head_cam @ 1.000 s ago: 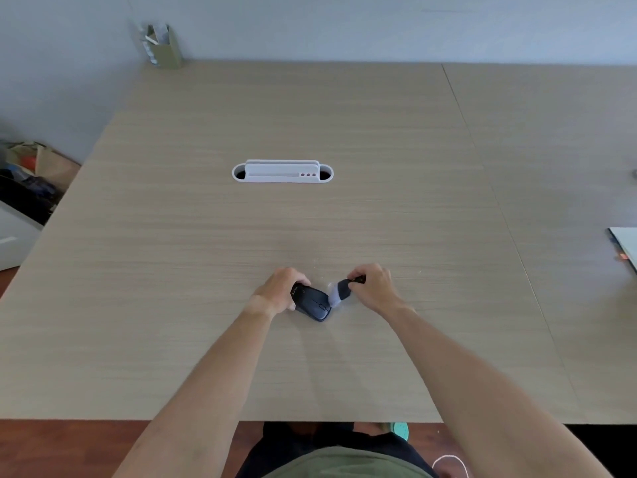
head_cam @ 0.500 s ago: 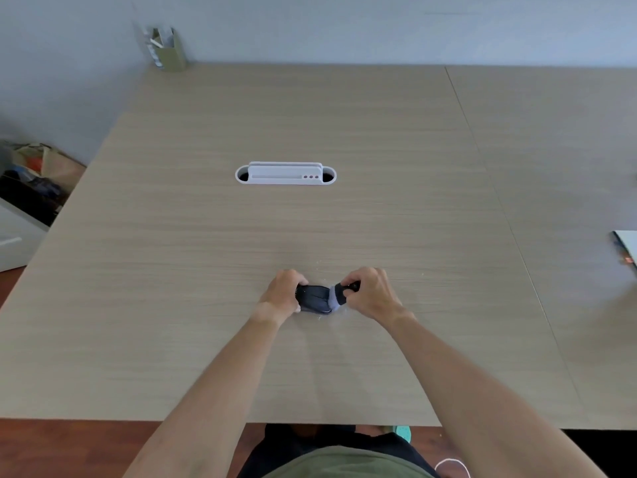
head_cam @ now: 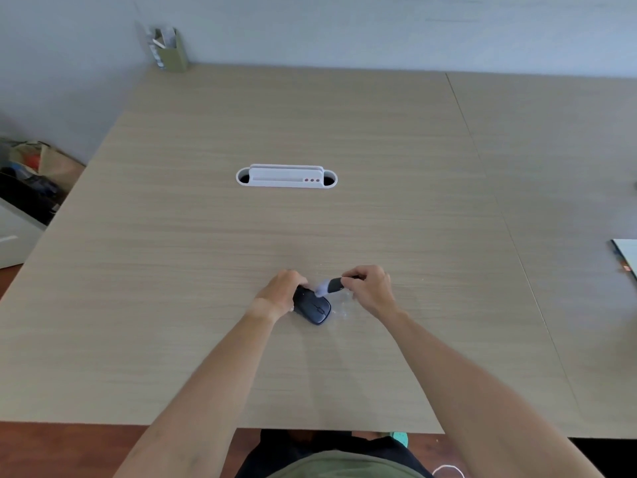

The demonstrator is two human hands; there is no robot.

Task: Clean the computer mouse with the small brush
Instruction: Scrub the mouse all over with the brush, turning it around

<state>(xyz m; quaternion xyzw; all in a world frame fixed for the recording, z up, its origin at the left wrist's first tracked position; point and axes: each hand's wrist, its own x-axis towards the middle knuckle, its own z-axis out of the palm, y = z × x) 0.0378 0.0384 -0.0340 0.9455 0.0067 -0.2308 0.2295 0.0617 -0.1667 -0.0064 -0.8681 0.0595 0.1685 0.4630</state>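
The left hand (head_cam: 281, 294) is gripping the computer mouse (head_cam: 313, 306) from its left side, fingers curled over the far-left end of the dark body and pinning it down on the table (head_cam: 379, 208), while the right hand (head_cam: 370, 288) is closing around the black handle of the small brush (head_cam: 331, 285), pinching it between thumb and fingers so that the handle is pointing right and the pale bristle tuft is pointing left. The bristles are touching the far edge of the mouse, just beside the left hand's fingertips. The mouse is lying flat on the near half of the table, roughly centred left to right, angled so that its scroll wheel end is pointing toward the near right. A faint scatter of pale specks (head_cam: 341, 307) is showing on the wood just right of the mouse, under the right hand. Both forearms are reaching in from the near edge, bare to the elbow, converging on the mouse. Well apart from the hands, toward the far middle of the table, a white cable tray (head_cam: 286, 176) with a round opening at each end is sitting in the tabletop. At the far-left corner a green pen holder (head_cam: 171, 49) is standing upright against the wall, with blurred contents. A seam is running from far to near down the right part of the table, and a flat light-coloured object (head_cam: 628, 255) is cut off by the right edge of the view. Left of the table, boxes and clutter (head_cam: 31, 177) are sitting lower down.
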